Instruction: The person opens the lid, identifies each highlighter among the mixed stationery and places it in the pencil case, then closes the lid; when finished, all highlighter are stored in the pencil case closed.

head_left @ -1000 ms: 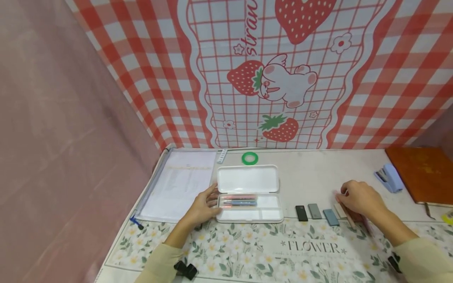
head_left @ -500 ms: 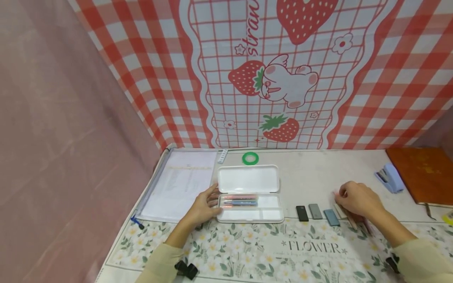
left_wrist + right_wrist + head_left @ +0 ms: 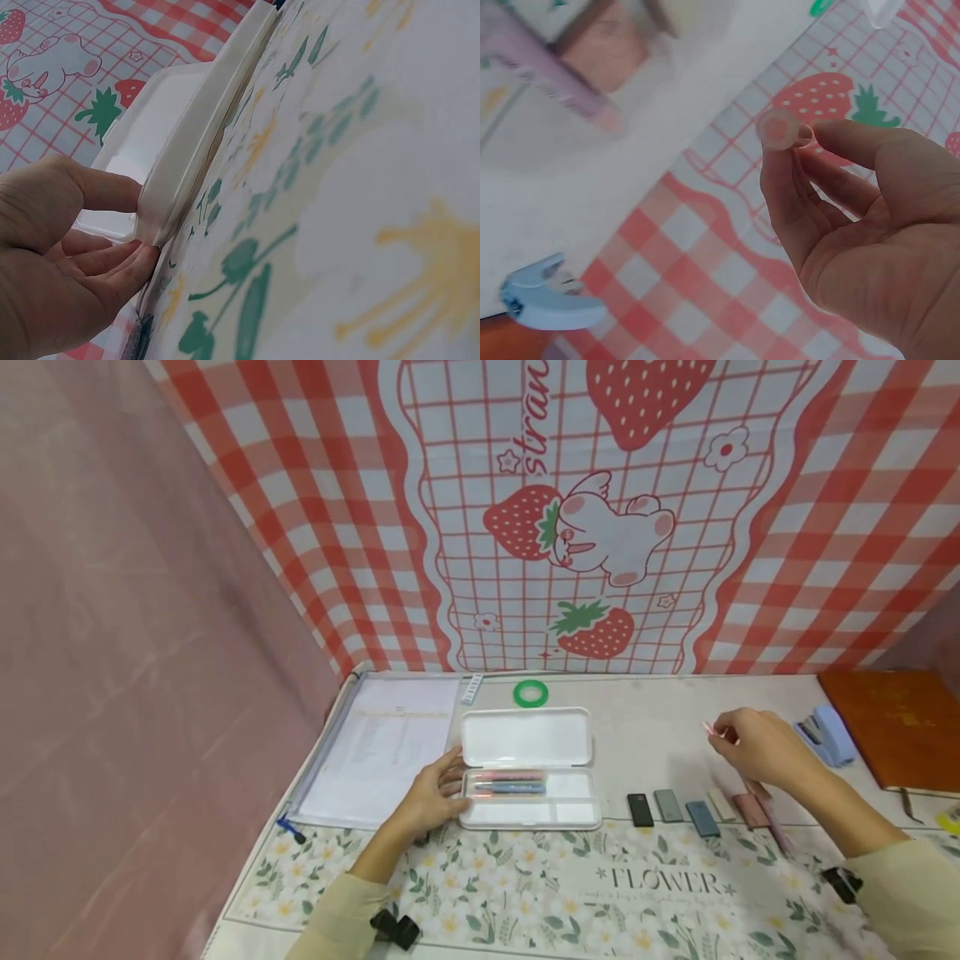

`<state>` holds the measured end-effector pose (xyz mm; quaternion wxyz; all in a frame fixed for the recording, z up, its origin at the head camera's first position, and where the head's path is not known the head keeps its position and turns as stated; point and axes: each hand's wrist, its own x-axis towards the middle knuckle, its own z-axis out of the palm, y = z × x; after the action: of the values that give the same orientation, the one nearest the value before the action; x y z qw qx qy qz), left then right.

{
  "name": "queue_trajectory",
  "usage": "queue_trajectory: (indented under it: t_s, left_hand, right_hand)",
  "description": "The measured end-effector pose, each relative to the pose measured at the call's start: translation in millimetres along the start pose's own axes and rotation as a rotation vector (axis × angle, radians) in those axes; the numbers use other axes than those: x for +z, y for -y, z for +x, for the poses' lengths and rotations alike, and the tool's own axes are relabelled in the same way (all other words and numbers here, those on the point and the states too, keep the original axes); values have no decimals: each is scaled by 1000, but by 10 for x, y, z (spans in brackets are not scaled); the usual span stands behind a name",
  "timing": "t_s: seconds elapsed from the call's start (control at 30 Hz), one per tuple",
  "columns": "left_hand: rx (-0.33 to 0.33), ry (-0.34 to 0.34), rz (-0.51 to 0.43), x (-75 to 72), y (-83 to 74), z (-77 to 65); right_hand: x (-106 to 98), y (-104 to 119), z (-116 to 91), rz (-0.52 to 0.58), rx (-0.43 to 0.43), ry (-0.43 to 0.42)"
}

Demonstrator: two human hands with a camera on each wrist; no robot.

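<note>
An open white pencil case (image 3: 573,814) lies on the table with several pens (image 3: 510,789) in its rear compartment. At its left end my left hand (image 3: 427,802) holds the case, thumb and fingers at its corner (image 3: 154,214). My right hand (image 3: 761,747) is raised above the table at the right and pinches a slim pinkish pen (image 3: 708,728) between thumb and fingers. The right wrist view shows this pen's round end (image 3: 778,129) head-on; much of its length is hidden. Below that hand lie a reddish-brown block (image 3: 752,810) and a mauve pen (image 3: 780,839).
Small flat blocks, black (image 3: 640,810), grey (image 3: 667,806), blue (image 3: 702,818) and cream (image 3: 722,806), lie right of the case. A blue stapler (image 3: 828,735) and brown notebook (image 3: 900,727) are farther right. Green tape (image 3: 531,693) and a document pouch (image 3: 375,760) lie behind and left.
My right hand has lifted from beside the blocks and moved away from me with the pinkish pen, uncovering the reddish-brown block. The left hand has stayed at the case.
</note>
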<state>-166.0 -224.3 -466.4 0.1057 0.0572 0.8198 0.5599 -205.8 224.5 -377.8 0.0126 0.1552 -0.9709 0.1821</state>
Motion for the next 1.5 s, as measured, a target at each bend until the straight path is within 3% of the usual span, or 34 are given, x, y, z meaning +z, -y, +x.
queue_trajectory:
  t_s: [0.23, 0.43, 0.7, 0.83, 0.97, 1.5]
  left_hand:
    - [4, 15, 5, -6, 9, -1]
    - [7, 26, -10, 3, -20, 13]
    - [2, 16, -19, -8, -265, -82]
    - [13, 24, -11, -8, -325, -115]
    - [12, 26, -15, -5, -328, -107]
    - [-5, 16, -9, -10, -298, -130]
  right_hand:
    - [10, 412, 201, -4, -60, 0]
    - [176, 848, 398, 37, -167, 15]
    - [508, 1358, 604, 63, -327, 111]
    - [590, 1534, 645, 91, -425, 121]
    - [640, 1631, 670, 96, -476, 118]
    - [1097, 1600, 541, 126, -404, 268]
